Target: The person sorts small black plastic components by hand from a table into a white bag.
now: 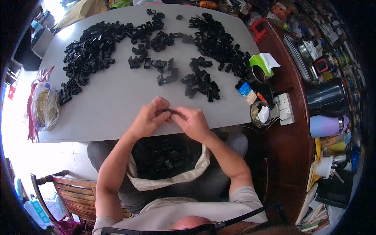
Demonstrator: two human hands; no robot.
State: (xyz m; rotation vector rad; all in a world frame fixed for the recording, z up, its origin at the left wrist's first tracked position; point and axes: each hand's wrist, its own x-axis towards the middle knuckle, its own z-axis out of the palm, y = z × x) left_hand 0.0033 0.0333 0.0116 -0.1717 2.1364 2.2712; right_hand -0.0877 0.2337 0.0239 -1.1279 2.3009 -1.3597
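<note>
Over the near edge of the table, my left hand (150,116) and my right hand (192,120) meet. Both are closed, thumbs and fingers pinching a small dark plastic part (170,112) that is mostly hidden between them. Beyond them, black plastic parts lie in a big heap on the left (92,51), another heap on the right (215,39) and a smaller cluster (201,80) nearer to me. A few loose parts (158,64) lie between the heaps. On my lap an open white woven sack (168,183) holds more black parts (164,160).
A clear bag of small metal-coloured pieces (46,105) sits at the table's left edge. On the right are a green tissue box (260,64), a blue-and-white packet (247,93), a jar (260,113) and a power strip (285,109). A wooden chair (76,192) stands at lower left.
</note>
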